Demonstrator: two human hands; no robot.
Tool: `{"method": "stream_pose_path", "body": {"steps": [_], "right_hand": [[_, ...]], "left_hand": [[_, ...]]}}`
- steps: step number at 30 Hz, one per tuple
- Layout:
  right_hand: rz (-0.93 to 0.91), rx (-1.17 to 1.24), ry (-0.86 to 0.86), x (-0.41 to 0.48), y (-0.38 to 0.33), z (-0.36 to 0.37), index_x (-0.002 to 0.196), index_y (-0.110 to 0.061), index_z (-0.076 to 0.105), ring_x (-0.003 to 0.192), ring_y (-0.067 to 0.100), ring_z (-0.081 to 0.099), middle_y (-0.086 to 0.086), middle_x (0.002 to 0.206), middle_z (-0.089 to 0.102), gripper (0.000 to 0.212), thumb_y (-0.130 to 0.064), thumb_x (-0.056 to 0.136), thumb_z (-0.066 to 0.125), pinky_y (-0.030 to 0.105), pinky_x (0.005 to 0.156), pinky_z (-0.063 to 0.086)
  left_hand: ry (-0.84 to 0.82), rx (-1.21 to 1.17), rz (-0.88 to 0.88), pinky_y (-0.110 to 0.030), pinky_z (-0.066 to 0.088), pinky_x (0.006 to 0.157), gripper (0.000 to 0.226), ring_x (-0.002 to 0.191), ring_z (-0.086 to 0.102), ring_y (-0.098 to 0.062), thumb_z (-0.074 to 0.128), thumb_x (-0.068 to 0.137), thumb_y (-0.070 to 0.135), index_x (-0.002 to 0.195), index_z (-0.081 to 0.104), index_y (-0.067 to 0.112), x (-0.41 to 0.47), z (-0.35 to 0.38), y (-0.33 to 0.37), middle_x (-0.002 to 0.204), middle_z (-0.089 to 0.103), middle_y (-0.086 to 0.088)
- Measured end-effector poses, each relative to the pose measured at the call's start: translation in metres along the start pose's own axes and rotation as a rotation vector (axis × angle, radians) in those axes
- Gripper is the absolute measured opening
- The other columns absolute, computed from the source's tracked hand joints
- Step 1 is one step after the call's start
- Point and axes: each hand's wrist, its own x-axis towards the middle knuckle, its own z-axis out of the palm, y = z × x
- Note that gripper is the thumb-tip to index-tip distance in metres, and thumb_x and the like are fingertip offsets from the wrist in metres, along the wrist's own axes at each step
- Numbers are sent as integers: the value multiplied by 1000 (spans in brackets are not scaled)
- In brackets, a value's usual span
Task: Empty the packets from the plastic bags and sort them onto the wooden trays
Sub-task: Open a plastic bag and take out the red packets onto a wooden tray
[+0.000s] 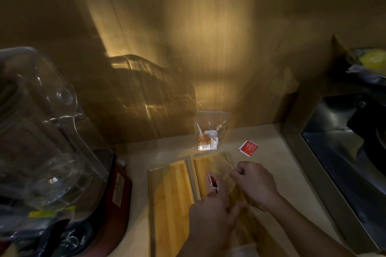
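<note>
A person is working at a beige table (282, 173) in a dim kitchen corner, a clear-jugged blender (41, 131) looming at the left, and the sorting is looking barely begun. The left wooden tray (171, 204) is lying bare in the part that shows, while the right wooden tray (201, 171), just beside it, is sitting partly hidden under the hands and clear film, so what it is carrying cannot be told. Against the wall beyond the trays, a standing plastic bag (210, 129) is waiting with orange and white packets inside it, judged not yet emptied. Over the right tray, the held plastic bag (221, 164) is being worked on by both hands. The right hand (254, 183) is curling its fingers and pinching the bag's upper edge. The left hand (211, 215) is reaching an extended finger towards the bag's lower part, though blur is making it impossible to tell whether it is gripping the film. A red packet (213, 181) is showing at that bag, near the left fingertip, seemingly on its way out. A loose red packet (248, 147) is lying on the table to the right of the trays, not yet sorted.
</note>
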Motion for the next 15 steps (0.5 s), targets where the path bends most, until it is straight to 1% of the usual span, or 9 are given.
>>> {"method": "stream_pose_path", "body": {"steps": [1, 2, 3, 5, 7, 9, 10, 13, 15], "right_hand": [[-1, 6, -8, 1, 1, 0, 61, -21, 47, 68, 23, 53, -2, 63, 51, 25, -32, 83, 53, 28, 52, 31], [-4, 17, -4, 2, 2, 0, 71, -22, 52, 74, 24, 56, -2, 69, 54, 15, -30, 82, 55, 29, 54, 32], [-13, 44, 0, 1, 2, -1, 85, -23, 54, 79, 23, 58, -3, 77, 55, 8, -29, 82, 57, 29, 57, 32], [-61, 145, -24, 2, 5, 0, 117, -28, 46, 81, 17, 55, -7, 93, 52, 38, -23, 82, 61, 25, 56, 33], [-145, 204, -45, 4, 8, -1, 133, -34, 35, 82, 10, 48, -9, 103, 46, 61, -18, 82, 63, 22, 58, 35], [-233, 166, -60, 9, 11, -1, 137, -39, 34, 80, 10, 47, -6, 105, 47, 66, -18, 82, 63, 26, 69, 44], [-250, 132, -71, 13, 13, 0, 136, -40, 36, 79, 11, 47, -4, 106, 50, 63, -20, 83, 63, 27, 73, 45], [-242, 17, -114, 24, 13, -1, 125, -32, 55, 84, 12, 53, 1, 107, 60, 42, -25, 84, 60, 27, 77, 43], [-228, -23, -124, 28, 10, -4, 110, -23, 66, 87, 16, 58, 0, 94, 64, 26, -25, 85, 59, 27, 72, 41]], "left_hand": [[16, 43, 17, -37, 50, 79, 73, 100, 64, -29, 22, 81, 74, 129, 43, 23, 2, 5, -3, 117, 65, -5], [88, 68, 52, -33, 52, 72, 66, 92, 67, -24, 21, 84, 67, 120, 51, 20, 5, 11, -10, 107, 68, -2], [165, 81, 100, -27, 52, 61, 56, 78, 69, -17, 25, 85, 58, 109, 59, 21, 7, 16, -16, 92, 70, 3], [208, 2, 209, -17, 43, 41, 33, 54, 62, -7, 40, 79, 45, 89, 63, 24, 4, 15, -25, 68, 64, 10], [229, -8, 341, -18, 41, 38, 17, 52, 60, -8, 47, 77, 37, 85, 59, 27, 5, 18, -36, 66, 60, 10], [212, 28, 406, -21, 43, 42, 7, 55, 59, -9, 51, 76, 30, 79, 56, 27, 7, 12, -45, 67, 58, 9], [215, 54, 403, -21, 43, 43, 2, 55, 58, -9, 54, 74, 27, 76, 55, 27, 9, 10, -49, 67, 57, 9], [168, 71, 369, -23, 45, 45, 10, 58, 59, -13, 65, 71, 19, 75, 57, 24, 14, 2, -56, 71, 58, 6], [149, 55, 381, -27, 46, 51, 5, 63, 60, -18, 61, 76, 16, 79, 61, 20, 16, -3, -57, 76, 60, 1]]}}
